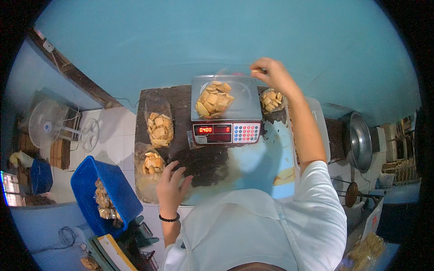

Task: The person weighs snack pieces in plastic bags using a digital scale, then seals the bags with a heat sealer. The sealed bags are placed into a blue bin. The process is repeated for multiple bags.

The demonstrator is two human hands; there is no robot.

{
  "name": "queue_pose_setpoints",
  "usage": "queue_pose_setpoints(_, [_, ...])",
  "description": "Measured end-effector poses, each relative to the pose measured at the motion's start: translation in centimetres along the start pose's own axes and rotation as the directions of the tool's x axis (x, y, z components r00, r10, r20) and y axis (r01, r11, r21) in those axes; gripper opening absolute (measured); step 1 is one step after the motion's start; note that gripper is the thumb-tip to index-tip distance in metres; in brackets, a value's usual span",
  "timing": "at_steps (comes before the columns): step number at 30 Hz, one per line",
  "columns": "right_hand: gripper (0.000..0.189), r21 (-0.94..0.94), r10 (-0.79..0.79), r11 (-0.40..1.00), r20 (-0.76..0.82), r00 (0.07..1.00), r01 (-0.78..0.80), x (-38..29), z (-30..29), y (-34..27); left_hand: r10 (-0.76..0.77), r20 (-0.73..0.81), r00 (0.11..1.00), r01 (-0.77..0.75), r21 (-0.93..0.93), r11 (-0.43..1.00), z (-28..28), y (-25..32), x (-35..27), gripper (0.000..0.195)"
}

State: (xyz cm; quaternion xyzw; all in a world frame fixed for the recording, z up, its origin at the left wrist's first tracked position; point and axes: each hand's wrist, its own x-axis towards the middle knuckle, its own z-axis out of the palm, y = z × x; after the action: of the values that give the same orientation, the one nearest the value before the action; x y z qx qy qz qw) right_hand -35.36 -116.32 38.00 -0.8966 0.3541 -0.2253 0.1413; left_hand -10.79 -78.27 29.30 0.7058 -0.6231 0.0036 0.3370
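A clear plastic bag of square, biscuit-like pieces (pixel 214 99) rests on the pan of a digital scale (pixel 226 132), whose red display reads 0.400. Above the pan's right rear corner, my right hand (pixel 269 73) pinches a small pale piece. My left hand (pixel 172 184) has its fingers spread near the table's left front, beside a bag of similar pieces (pixel 153 164). Whether it touches that bag cannot be told. Another filled bag (pixel 159 128) lies behind that one, left of the scale. To the scale's right sits a smaller bag of pieces (pixel 271 100), next to my right forearm.
A blue plastic tub (pixel 101 193) with filled bags stands at the left, near a fan (pixel 47 127). A translucent container (pixel 318 118) is at the table's right edge, partly behind my arm. Further right is a metal basin (pixel 360 142). A blue wall rises behind the scale.
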Motion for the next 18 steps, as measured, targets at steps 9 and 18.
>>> queue_pose_setpoints(9, [0.031, -0.344, 0.269, 0.895, -0.091, 0.959, -0.284, -5.9, 1.3, 7.9, -0.043, 0.090, 0.995, 0.048, -0.054, 0.997, 0.7, 0.7, 0.6, 0.031])
queue_pose_setpoints(18, [0.017, -0.124, -0.451, 0.877, 0.122, 0.884, 0.464, -1.8, 5.5, -8.4, 0.093, 0.254, 0.963, -0.030, -0.244, 0.969, 4.1, 1.1, 0.6, 0.035])
